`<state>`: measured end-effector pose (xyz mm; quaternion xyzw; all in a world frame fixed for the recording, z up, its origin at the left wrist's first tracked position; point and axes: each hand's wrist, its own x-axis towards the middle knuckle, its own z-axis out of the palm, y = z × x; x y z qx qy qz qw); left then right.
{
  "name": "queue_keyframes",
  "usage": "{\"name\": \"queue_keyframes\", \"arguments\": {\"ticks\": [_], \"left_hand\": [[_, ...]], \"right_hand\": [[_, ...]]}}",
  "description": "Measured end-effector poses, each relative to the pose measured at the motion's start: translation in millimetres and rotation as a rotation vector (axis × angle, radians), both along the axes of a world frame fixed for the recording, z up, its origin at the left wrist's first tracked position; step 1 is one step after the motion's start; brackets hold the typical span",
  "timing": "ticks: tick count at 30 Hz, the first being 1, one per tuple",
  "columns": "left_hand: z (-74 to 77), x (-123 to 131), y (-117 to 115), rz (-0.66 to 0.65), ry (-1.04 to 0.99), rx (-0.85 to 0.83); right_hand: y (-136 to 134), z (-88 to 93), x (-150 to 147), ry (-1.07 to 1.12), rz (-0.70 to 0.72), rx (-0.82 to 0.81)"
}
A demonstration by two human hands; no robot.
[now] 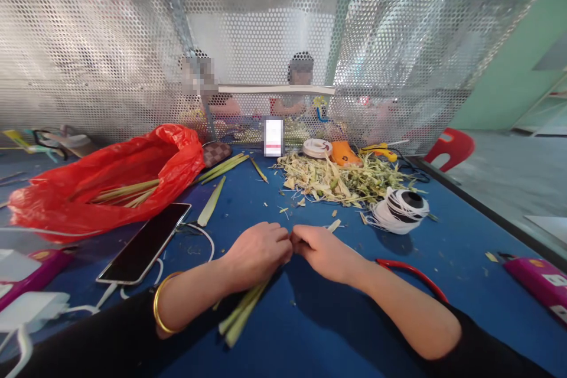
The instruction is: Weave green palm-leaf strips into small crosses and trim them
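Observation:
My left hand point(261, 248), with a gold bangle on the wrist, is closed around a small bundle of pale green leaf strips point(243, 319). The strips hang out below it toward the table's near edge. My right hand point(325, 251) is closed in a pinch right beside the left, the fingers of both almost touching. What the right fingertips hold is too small to make out. A scrap of pale leaf point(334, 225) shows just behind the right hand.
A red plastic bag point(88, 171) of strips and a phone point(146, 242) on a white cable are at left. Leaf scraps point(336, 180), a spool of white string point(396, 212) and a red curved handle point(414, 274) lie right. A perforated metal screen point(274, 29) stands behind.

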<state>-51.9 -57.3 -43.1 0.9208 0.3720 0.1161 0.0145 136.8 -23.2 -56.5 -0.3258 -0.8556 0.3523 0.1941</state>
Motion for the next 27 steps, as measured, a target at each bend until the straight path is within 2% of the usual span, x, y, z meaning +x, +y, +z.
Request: {"name": "queue_keyframes", "arguments": {"ticks": [6, 9, 13, 15, 19, 22, 27], "left_hand": [[-2.4, -7.4, 0.6, 0.319, -0.771, -0.658], [-7.5, -3.3, -4.9, 0.512, -0.969, -0.758], [-8.8, 4.0, -9.2, 0.684, -1.011, -0.812], [-6.8, 5.9, -10.2, 0.698, -1.008, -0.827], [-4.5, 5.4, -12.7, 0.622, -1.059, -0.730], [-8.4, 3.8, -14.1, 0.563, -1.092, -0.701], [-17.6, 3.8, -14.0, 0.543, -1.056, -0.764]], "right_hand": [[-5.3, 6.7, -3.4, 0.011, 0.115, -0.037], [-9.2, 8.7, -6.7, 0.063, 0.141, -0.019], [-9.6, 7.2, -7.9, 0.113, 0.114, 0.007], [-8.4, 5.7, -7.4, 0.117, 0.136, 0.018], [-5.9, 2.9, -7.0, 0.165, 0.191, 0.025], [-4.8, 1.8, -7.2, 0.179, 0.166, 0.056], [-6.0, 2.1, -7.0, 0.116, 0.160, 0.106]]}}
